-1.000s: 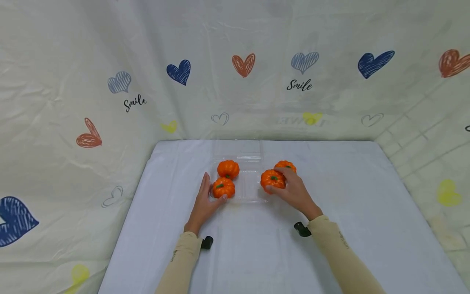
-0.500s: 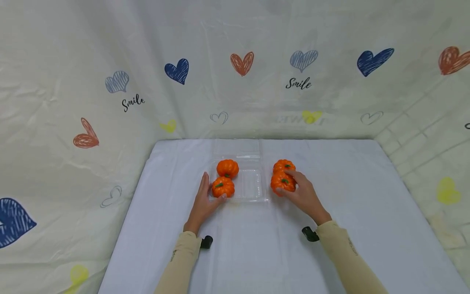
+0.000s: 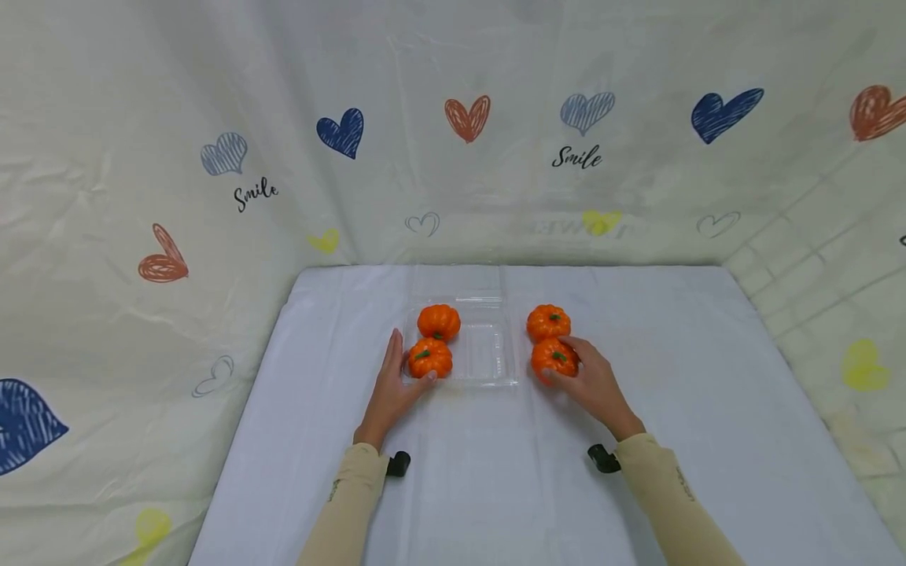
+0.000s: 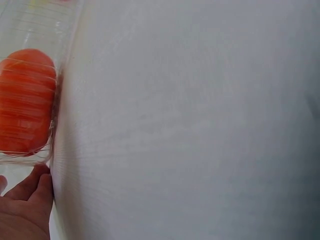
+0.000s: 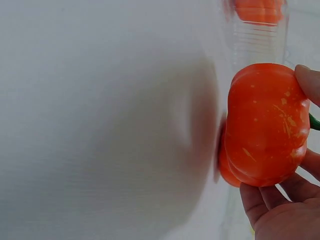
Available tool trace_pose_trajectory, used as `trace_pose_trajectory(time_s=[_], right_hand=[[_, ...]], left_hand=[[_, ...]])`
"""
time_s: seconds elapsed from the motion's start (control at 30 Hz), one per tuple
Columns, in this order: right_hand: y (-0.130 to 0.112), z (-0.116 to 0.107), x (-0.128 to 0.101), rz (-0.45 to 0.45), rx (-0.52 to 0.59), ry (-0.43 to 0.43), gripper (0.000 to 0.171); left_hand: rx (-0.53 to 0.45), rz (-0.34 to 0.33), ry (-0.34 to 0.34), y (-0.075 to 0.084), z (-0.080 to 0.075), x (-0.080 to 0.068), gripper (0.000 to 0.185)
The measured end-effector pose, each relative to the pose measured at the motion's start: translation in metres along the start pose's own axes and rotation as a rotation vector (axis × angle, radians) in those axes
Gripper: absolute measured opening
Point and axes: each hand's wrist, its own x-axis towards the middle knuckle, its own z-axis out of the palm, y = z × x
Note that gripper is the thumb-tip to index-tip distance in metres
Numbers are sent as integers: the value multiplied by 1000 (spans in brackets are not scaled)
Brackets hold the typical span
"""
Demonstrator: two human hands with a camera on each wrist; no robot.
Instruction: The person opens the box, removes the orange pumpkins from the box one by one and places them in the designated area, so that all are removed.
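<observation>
My right hand (image 3: 594,393) holds a small orange toy pumpkin (image 3: 549,358) with a green stem, thumb on one side and fingers on the other. Close behind it lies another pumpkin (image 3: 548,321) on the table. In the right wrist view the held pumpkin (image 5: 265,125) appears slightly raised over its shadow. A clear plastic box (image 3: 487,351) stands to the left, with its far pumpkin (image 3: 438,321) and near pumpkin (image 3: 429,358) in the left half. My left hand (image 3: 389,397) rests against the box's left front corner, fingers straight and thumb spread along the front.
The box's clear lid (image 3: 456,283) lies folded back toward the rear. A white cloth covers the table (image 3: 453,487). Behind it hangs a pale curtain (image 3: 396,181) printed with hearts, and its folds border the table's left and right sides too.
My right hand has carried its pumpkin rightward and toward me, from the box's right edge to in front of the other loose pumpkin. The left hand has stayed at the box.
</observation>
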Motion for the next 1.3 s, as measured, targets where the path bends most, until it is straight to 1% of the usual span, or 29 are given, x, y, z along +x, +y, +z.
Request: trace_pose_trajectory(time_s=[0.17, 0.37, 0.8, 1.03, 1.3], right_hand=[[4, 1, -1, 18, -17, -11, 72], [8, 4, -2, 29, -9, -15, 71], [13, 15, -4, 20, 29, 67, 71], [13, 21, -5, 34, 45, 95, 75], [12, 24, -5, 39, 47, 91, 85]], left_hand=[[3, 10, -8, -2, 1, 2, 114], [8, -2, -8, -4, 2, 1, 115], [1, -11, -9, -1, 0, 1, 114], [9, -13, -8, -1, -1, 1, 114], [3, -13, -2, -1, -2, -1, 113]])
